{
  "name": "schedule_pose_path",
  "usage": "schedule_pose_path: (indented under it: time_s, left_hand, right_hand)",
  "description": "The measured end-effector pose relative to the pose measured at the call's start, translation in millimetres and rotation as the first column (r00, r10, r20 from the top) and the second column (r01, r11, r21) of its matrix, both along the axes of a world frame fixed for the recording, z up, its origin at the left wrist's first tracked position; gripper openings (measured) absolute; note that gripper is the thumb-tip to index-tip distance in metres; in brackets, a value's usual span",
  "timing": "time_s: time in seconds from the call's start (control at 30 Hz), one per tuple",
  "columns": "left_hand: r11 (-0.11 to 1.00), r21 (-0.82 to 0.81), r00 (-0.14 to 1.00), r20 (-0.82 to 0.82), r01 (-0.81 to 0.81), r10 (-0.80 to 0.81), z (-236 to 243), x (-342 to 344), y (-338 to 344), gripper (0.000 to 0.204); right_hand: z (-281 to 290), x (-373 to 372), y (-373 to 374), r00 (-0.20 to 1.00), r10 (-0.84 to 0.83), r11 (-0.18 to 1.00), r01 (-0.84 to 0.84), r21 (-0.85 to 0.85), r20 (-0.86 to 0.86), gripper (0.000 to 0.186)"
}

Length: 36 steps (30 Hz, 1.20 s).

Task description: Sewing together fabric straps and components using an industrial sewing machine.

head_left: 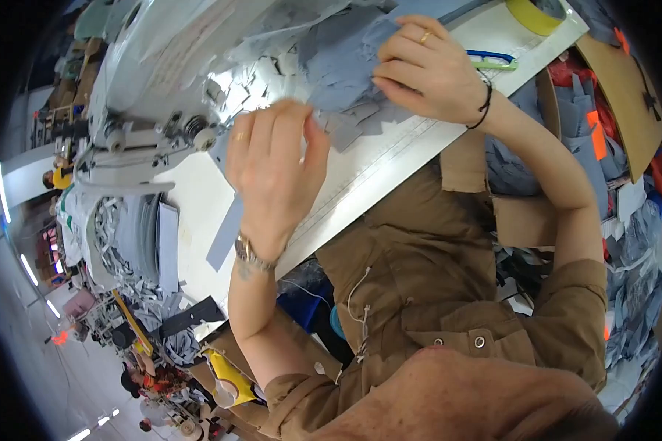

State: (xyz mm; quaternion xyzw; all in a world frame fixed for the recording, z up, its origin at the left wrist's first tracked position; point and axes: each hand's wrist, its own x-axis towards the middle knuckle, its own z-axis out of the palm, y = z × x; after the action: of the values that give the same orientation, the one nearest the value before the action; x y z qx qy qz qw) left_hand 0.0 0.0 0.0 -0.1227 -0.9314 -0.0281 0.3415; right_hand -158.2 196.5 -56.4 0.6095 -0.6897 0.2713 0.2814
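Observation:
My left hand [276, 162] is over the white table [346, 184], fingers curled down beside a machine's metal knobs [197, 131]; its fingertips and whatever they hold are hidden. A grey strip [224, 235] lies below it. My right hand [426, 73], fingers bent, grips at the edge of a heap of grey-blue fabric pieces [331, 55]. Small pale scraps [257, 81] lie lit up between my hands. Blue and green thread snips [496, 65] rest just right of my right hand.
A white machine [143, 59] fills the upper left. A yellow roll [533, 15] sits at upper right. Cardboard boxes [463, 165] of grey pieces stand right. Grey stacks [143, 239] lie left. Several co-workers [151, 375] sit in the far left background.

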Motion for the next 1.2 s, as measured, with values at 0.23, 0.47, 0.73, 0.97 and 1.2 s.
schedule_pose_path:
  time_s: [0.23,0.47,0.73,0.97,1.2]
  left_hand:
    - [0.895,0.298,0.935,0.231,-0.331,0.269,-11,101,-73,0.017]
    - [0.975,-0.072,0.976,0.049,-0.210,0.214,-26,79,-113,0.015]
    - [0.974,0.074,0.974,0.092,-0.212,0.205,-61,63,-119,0.013]
    - [0.976,0.020,0.969,0.127,-0.216,0.211,-58,66,-121,0.022]
    - [0.974,-0.098,0.974,0.076,-0.206,0.214,-57,69,-111,0.028]
  right_hand:
    - [0,53,-33,0.918,0.328,0.942,-0.334,0.009,-0.223,0.024]
    - [1,88,-142,0.944,0.322,0.912,-0.288,0.292,-0.077,0.044]
    - [-6,68,-151,0.979,0.203,0.910,-0.187,0.369,-0.003,0.040]
    - [0,65,-140,0.962,0.270,0.884,-0.264,0.385,0.037,0.038]
    - [-7,61,-143,0.973,0.223,0.897,-0.229,0.378,0.058,0.031]
